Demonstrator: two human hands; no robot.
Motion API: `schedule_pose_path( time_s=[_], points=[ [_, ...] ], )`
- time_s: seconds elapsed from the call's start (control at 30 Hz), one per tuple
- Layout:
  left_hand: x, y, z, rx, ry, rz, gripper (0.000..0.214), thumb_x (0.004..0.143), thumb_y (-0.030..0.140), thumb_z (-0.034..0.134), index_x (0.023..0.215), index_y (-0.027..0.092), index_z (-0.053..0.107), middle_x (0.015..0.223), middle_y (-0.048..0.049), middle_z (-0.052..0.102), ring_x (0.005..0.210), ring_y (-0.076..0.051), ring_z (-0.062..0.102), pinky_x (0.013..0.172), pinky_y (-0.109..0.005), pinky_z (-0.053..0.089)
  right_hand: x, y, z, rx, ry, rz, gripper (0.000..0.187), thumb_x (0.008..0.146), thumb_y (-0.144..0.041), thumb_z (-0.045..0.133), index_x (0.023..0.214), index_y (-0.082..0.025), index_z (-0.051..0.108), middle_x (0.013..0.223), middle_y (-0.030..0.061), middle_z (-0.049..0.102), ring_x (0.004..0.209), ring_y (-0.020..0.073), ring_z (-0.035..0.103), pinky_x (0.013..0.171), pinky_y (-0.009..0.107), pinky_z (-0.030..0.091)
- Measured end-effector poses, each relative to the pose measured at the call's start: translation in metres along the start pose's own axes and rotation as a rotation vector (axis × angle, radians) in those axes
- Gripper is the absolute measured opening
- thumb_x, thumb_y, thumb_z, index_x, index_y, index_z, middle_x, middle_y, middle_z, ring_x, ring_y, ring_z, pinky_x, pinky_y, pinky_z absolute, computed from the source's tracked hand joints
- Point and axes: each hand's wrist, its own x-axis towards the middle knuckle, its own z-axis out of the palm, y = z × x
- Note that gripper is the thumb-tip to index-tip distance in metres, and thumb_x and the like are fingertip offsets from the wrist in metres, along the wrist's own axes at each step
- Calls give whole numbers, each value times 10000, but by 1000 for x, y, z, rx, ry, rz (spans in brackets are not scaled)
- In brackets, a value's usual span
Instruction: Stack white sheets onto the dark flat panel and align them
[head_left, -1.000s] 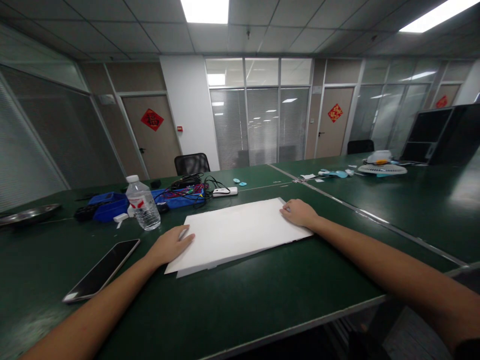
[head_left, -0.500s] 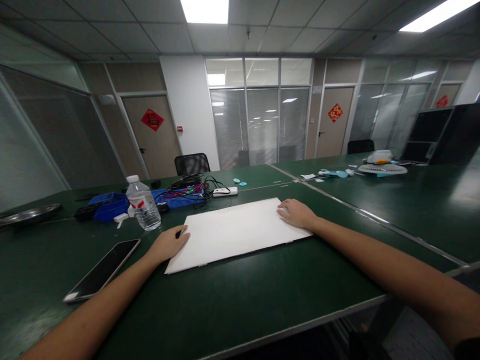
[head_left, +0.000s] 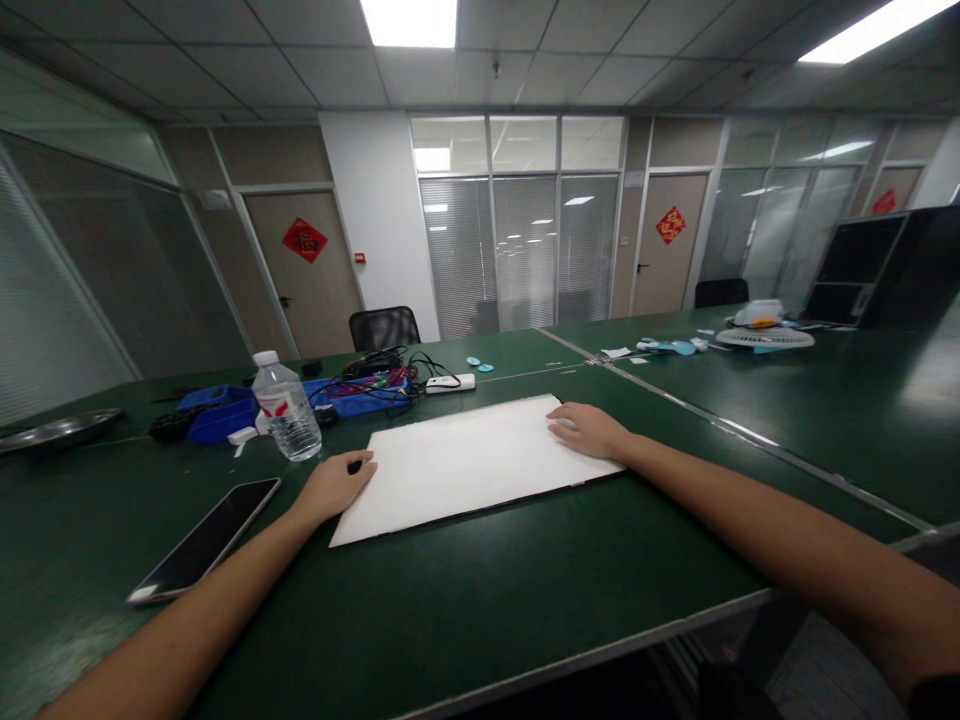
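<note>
A flat white rectangular board (head_left: 465, 460) lies on the green table in front of me, set at a slight slant. A thin dark line runs below its front edge, and a small pale tab shows near the front right. My left hand (head_left: 337, 485) is closed on the board's left end, thumb and forefinger at the edge with a small dark gap between them. At the opposite end my right hand (head_left: 589, 432) grips the right edge, its fingertips over the top surface. The undersides of both hands are hidden.
Left of the board stand a water bottle (head_left: 289, 410) and a smartphone (head_left: 206, 540). Behind are blue trays (head_left: 225, 415) with tangled cables (head_left: 375, 375) and a white power strip (head_left: 450, 383). A fan head (head_left: 765, 338) lies far right. The table's front edge (head_left: 600, 650) is near me.
Both hands have shifted very slightly leftward. A small pale tab at the board's front left edge no longer shows. The board has hardly moved.
</note>
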Motion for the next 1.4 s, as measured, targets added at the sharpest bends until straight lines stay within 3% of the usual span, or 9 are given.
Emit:
schedule_pose_path(
  time_s=[0.2,0.43,0.6,0.8,1.0,1.17,1.4],
  points=[
    [0,0,-1,-31,-15,-1,608,902,560,478,1341,196,689,1375,-103,687,1227,-317,661,1042,-382,482,1,-1,-1,-22,54,106,542,995,-469,474,1420,-153,593,1416,147,620,1243,303,608,1046,411,459],
    [0,-1,-1,-60,-39,-11,617,887,586,493,1342,217,688,1405,-75,668,1266,-316,638,1062,-373,470,2,1,-5,2,145,190,611,972,-413,512,1534,-190,425,1290,101,705,1057,265,688,901,370,516],
    [-2,0,-1,-46,-36,-2,638,870,574,513,1366,206,671,1414,-91,660,1229,-319,660,1053,-389,482,3,3,-6,-21,156,258,620,974,-364,498,1552,-167,393,1318,121,688,1131,276,663,967,370,486],
    [-2,1,2,-25,-4,25,632,873,551,513,1341,164,684,1412,-98,660,1283,-318,626,1095,-385,455,4,15,-5,-69,79,327,568,950,-363,510,1468,-129,531,1308,158,689,1173,307,644,1015,408,472],
    [-2,1,4,-12,8,27,613,876,557,515,1318,175,701,1389,-87,679,1264,-324,640,1094,-390,459,4,24,-1,-97,24,345,469,940,-484,516,1190,-167,756,1286,177,691,1176,337,636,1011,463,476],
    [-4,4,3,-4,-4,23,638,883,556,491,1342,155,681,1412,-104,661,1286,-317,624,1112,-376,436,6,29,2,-63,15,356,561,957,-595,455,1162,-180,772,1276,165,696,1153,314,647,994,450,488],
    [-8,8,3,8,10,27,606,899,526,488,1338,153,674,1411,-106,661,1281,-308,629,1098,-360,434,11,36,5,79,26,422,458,938,-512,509,939,-165,809,998,152,768,987,286,709,883,361,525]
  ],
)
